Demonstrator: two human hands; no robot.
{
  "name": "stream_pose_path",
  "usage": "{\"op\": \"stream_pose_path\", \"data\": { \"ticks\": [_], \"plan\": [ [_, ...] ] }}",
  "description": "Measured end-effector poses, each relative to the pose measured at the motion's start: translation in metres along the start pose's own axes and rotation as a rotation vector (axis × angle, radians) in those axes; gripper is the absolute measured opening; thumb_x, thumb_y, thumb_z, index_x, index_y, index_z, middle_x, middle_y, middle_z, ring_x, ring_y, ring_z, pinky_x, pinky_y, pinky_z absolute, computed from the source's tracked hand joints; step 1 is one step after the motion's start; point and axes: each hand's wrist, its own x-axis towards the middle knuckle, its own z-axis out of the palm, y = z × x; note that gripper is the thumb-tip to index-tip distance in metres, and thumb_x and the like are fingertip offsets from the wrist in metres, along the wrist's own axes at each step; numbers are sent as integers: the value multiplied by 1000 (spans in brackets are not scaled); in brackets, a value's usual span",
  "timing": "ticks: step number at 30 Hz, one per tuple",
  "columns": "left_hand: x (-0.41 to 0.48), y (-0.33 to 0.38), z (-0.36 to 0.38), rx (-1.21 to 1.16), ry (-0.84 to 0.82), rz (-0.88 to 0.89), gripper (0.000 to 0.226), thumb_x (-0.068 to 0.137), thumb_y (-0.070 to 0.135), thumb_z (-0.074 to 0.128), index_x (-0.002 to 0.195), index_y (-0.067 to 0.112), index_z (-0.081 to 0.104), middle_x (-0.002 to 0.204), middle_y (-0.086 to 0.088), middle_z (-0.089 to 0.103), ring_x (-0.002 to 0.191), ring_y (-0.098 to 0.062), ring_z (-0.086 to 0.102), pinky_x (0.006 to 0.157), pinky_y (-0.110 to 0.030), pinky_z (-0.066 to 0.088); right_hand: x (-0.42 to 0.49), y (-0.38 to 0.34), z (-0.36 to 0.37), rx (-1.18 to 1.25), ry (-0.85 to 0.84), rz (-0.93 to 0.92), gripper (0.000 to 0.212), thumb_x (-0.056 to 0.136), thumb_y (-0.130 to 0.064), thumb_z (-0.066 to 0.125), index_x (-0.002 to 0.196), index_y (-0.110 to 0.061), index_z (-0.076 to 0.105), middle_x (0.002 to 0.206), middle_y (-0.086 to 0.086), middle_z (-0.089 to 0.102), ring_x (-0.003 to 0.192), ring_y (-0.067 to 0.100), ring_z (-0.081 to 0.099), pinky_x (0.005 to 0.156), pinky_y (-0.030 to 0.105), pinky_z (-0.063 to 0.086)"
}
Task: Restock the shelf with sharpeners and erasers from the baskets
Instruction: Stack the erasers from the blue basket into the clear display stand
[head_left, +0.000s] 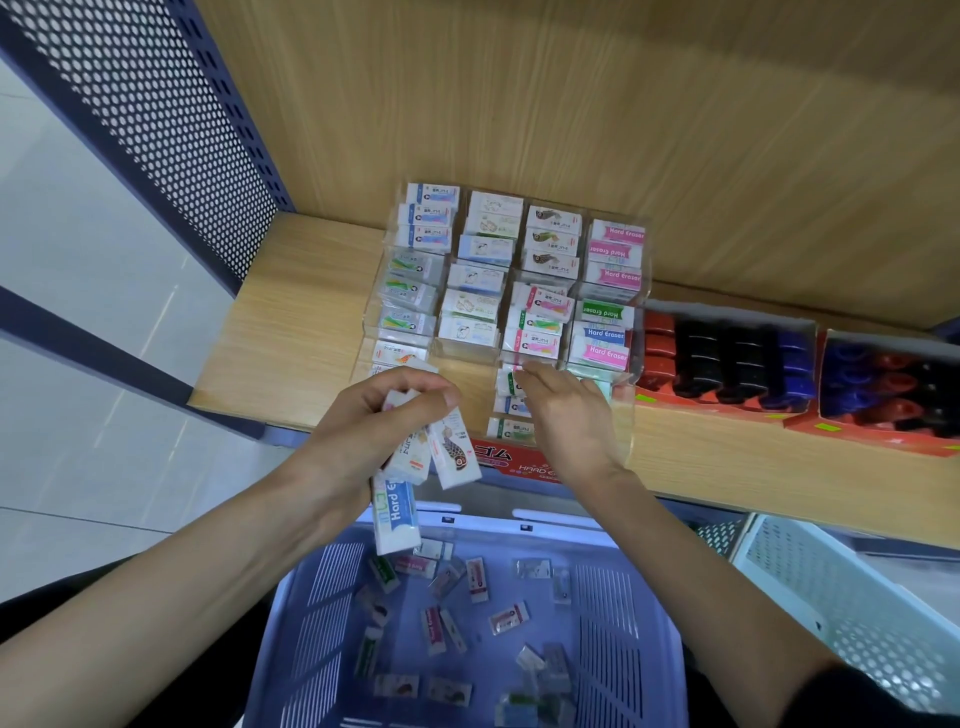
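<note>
Erasers (457, 460), small paper-sleeved white blocks, sit fanned in the left hand (363, 426), whose fingers and thumb curl round the bunch just in front of the clear acrylic tiered display (519, 270) on the pale wooden shelf (291, 312). The right hand (566, 415) reaches flat, fingers straight and close together, over the display's front row. Most compartments look filled, yet many loose erasers (506, 618) lie in the lilac plastic basket (322, 597), so I judge restocking well underway but unfinished.

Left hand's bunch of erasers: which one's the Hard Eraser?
The blue-sleeved eraser, lowest in the left hand, hanging toward the blue basket. The koi-print eraser and pale eraser sit higher.
</note>
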Motion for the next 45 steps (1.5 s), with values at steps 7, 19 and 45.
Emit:
{"op": "stream_pose_path", "data": {
  "ticks": [7, 19, 45],
  "plan": [
    [1, 2, 0, -4, -4, 10, 12, 80, 12, 68, 70, 19, 68, 61, 1, 63, 55, -11, 60, 48, -21, 46, 6, -9, -5, -92, -109, 30, 35, 46, -7, 88, 76, -16, 72, 77, -2, 65, 78, 21, 58, 67, 28, 43],
    [0, 1, -2, 10, -1, 9, 11, 80, 13, 68, 71, 20, 68, 65, 2, 63, 58, -12, 60, 50, -23, 46, -2, 5, -18, 179, -244, -44, 50, 83, 6, 51, 124, -20, 62, 121, -3, 64, 109, 23, 43, 107, 35, 22],
    [-1, 2, 1, 0, -1, 10, 19, 77, 14, 69, 60, 25, 69, 63, 1, 64, 57, -11, 60, 55, -26, 45, -14, -6, -23, 109, -327, -24, 59, 81, 2, 46, 137, -18, 47, 149, -3, 38, 140, 16, 27, 114, 42, -12]
  ]
}}
